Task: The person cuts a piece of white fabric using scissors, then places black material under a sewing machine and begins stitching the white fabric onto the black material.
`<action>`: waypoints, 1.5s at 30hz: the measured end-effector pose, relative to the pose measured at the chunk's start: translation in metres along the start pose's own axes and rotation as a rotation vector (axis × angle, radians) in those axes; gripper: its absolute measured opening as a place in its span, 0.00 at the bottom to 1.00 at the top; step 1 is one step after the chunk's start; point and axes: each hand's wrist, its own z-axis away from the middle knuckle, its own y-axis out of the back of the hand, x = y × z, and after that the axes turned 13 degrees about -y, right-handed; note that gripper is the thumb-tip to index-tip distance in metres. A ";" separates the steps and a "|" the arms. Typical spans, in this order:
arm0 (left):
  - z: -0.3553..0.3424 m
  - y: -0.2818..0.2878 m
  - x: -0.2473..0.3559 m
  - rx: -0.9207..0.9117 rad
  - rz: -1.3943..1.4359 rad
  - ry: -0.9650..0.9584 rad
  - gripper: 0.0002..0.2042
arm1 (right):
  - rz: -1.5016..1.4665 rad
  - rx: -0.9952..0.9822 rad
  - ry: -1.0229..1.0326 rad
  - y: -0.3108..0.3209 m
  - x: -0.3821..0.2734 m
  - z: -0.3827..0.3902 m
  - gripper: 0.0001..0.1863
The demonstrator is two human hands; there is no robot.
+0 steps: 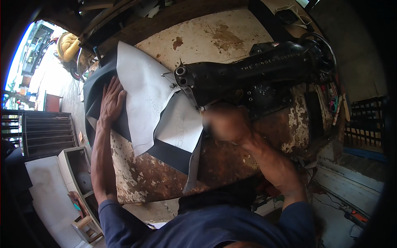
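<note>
A black sewing machine (264, 64) stands on a worn table, its needle end pointing left. Sheet material, dark on one face and white on its backing (140, 97), lies folded and overlapping to the left of the needle and under it. My left hand (111, 101) rests flat on the dark part of the sheet (99, 89) at the far left, fingers stretched out. Close beside the needle, at the right edge of the white piece, is my right hand (225, 123). It is blurred, so I cannot make out its fingers or whether they grip the sheet.
The wooden tabletop (231, 165) has peeling, stained patches and a curved front edge near my body. A handwheel (324, 49) sits at the machine's right end. Left of the table are a white cabinet (74, 165) and a small wooden stool (87, 228).
</note>
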 end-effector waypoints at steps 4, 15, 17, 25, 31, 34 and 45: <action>-0.052 0.010 -0.016 0.116 -0.016 -0.132 0.27 | -0.005 -0.030 -0.005 -0.005 0.000 -0.002 0.15; 0.017 -0.004 0.113 0.012 0.090 0.208 0.32 | 0.016 0.002 -0.012 -0.004 0.000 0.007 0.17; 0.033 0.003 0.122 0.013 0.094 0.246 0.31 | 0.016 -0.033 -0.044 0.002 -0.007 0.002 0.17; 0.033 0.006 0.120 0.001 0.091 0.262 0.31 | 0.047 -0.008 -0.009 -0.003 -0.004 0.004 0.16; 0.027 0.002 0.110 0.006 0.075 0.241 0.30 | 0.035 0.009 -0.026 -0.007 -0.006 0.006 0.18; 0.018 0.004 0.106 0.019 0.088 0.231 0.30 | 0.051 0.025 -0.016 -0.006 -0.007 0.003 0.17; 0.018 -0.001 0.103 0.031 0.100 0.221 0.30 | -0.023 0.045 -0.122 -0.003 -0.005 -0.002 0.08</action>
